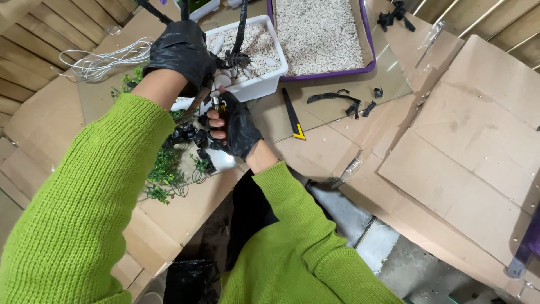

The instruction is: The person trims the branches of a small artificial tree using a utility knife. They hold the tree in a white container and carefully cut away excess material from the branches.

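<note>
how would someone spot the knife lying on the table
Start at the purple tray of pale gravel at the top. Below its near left corner, right of the gloved right hand, lies the knife. It is a straight black strip with a yellow tip, unlike the crumpled black scraps.

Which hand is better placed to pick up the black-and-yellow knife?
Right hand, probably: it sits nearer the knife, though it holds a small tool. Left hand is wrapped around the dark stem.
</note>
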